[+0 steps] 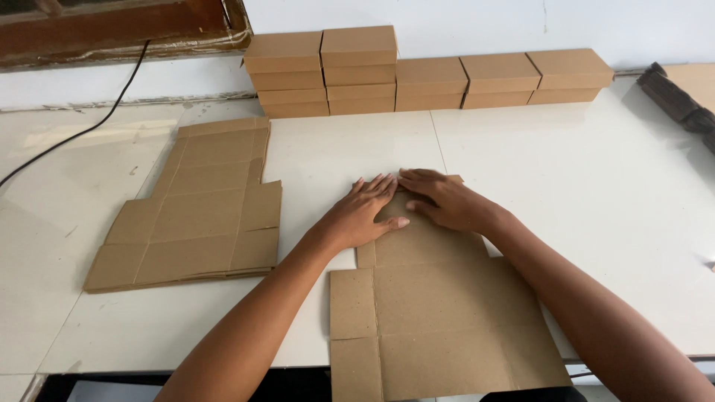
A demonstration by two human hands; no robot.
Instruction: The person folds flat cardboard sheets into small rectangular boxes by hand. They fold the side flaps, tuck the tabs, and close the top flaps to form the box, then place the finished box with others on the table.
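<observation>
Plain brown cardboard sheet (439, 313), brown boxes (428, 74), white table (596, 171), black cable (82, 130)

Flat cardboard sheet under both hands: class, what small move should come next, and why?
Probably fold the far flap toward the body: both the left hand and right hand press flat on the far end of the cardboard sheet, which still lies unfolded on the table.

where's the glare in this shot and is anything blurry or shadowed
Head view: soft glare on the white table at far left; both hands, left hand and right hand, sharp on the flat cardboard sheet; faint shadow under the forearms; stacked boxes evenly lit, lines slightly bowed at the edges.
</observation>
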